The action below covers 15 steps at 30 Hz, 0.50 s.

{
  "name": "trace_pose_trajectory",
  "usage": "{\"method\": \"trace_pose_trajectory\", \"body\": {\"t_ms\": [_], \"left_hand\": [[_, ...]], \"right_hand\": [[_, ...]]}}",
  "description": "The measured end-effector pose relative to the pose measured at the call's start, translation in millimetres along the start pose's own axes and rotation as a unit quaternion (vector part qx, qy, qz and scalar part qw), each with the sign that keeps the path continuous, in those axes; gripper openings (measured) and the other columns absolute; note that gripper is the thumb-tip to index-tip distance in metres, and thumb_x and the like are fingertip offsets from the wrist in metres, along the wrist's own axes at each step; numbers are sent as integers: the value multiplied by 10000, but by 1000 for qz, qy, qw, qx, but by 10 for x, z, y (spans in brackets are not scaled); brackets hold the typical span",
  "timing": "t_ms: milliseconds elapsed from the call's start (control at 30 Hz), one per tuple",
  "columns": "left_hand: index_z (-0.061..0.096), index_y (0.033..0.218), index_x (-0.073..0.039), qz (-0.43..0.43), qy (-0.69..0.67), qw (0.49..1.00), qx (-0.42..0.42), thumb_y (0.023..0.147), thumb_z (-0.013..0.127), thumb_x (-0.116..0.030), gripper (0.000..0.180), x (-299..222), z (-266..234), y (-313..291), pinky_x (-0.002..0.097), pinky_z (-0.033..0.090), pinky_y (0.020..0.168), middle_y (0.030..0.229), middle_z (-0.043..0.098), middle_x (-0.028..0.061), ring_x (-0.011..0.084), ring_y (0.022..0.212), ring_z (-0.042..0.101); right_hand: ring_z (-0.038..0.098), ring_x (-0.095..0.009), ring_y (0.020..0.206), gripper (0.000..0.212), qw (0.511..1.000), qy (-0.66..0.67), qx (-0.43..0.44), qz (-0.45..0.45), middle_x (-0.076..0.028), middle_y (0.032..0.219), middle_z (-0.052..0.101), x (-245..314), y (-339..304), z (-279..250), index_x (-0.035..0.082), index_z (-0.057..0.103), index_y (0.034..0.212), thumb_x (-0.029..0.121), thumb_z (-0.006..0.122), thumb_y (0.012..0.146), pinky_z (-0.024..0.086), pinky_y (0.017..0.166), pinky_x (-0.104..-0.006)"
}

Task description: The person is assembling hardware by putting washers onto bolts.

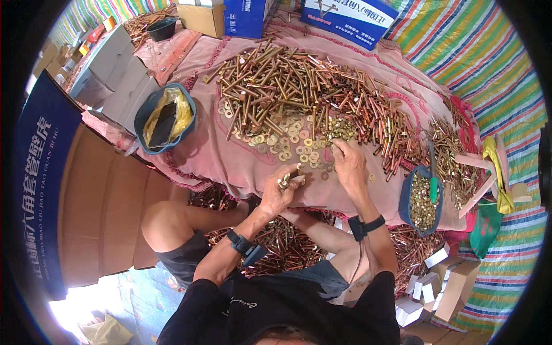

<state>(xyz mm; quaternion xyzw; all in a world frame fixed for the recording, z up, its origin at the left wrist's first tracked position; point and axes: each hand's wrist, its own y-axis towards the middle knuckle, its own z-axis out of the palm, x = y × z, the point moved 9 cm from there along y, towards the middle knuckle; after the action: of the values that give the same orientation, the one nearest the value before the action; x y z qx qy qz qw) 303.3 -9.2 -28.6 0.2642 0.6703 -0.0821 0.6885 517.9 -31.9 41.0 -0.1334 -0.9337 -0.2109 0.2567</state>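
My left hand [280, 190] is closed around a few brass-coloured bolts [284, 180], whose ends stick up past the fingers. To its right, my right hand [351, 168] reaches over the pink cloth, fingers curled and fingertips at the lower edge of a heap of small brass-coloured nuts [344, 130]. Whatever those fingertips may pinch is too small to tell. Flat round washers [305, 154] lie spread between and beyond my hands. Behind them rises a large pile of long coppery bolts [276, 80].
A blue basin [191, 129] with a yellow bag stands at left, by a large open carton [109, 213]. At right sits a blue tub [407, 201] of small metal pieces with a green-handled tool [433, 188]. More bolts [276, 247] lie around my legs. Blue boxes [351, 22] stand behind.
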Motion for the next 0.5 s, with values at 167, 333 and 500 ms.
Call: {"method": "trace_pose_trajectory", "body": {"t_ms": [167,333,500], "left_hand": [[560,1403,-43,-20,-48,999,-16,989,616,0,420,-5,-3,-36,286,530,805,928,653,47,132,864,641],[544,1429,-42,-26,-9,1000,-8,985,606,-14,449,-106,5,-30,302,551,822,1059,691,115,176,888,700],[562,1410,-30,-4,-27,1000,-14,1026,602,-69,389,-101,49,-11,295,552,813,1062,689,93,147,886,689]], "right_hand": [[612,-383,753,203,987,-130,85,-40,-200,849,563,170,297,347,94,741,1093,168,638,935,470,659,-501],[626,-398,731,119,963,-202,131,-125,-238,839,538,183,351,502,-16,643,918,74,565,903,499,628,-510],[680,-280,689,146,991,-25,63,-113,-187,888,662,288,154,180,-41,626,1017,74,606,929,541,592,-417]]}}
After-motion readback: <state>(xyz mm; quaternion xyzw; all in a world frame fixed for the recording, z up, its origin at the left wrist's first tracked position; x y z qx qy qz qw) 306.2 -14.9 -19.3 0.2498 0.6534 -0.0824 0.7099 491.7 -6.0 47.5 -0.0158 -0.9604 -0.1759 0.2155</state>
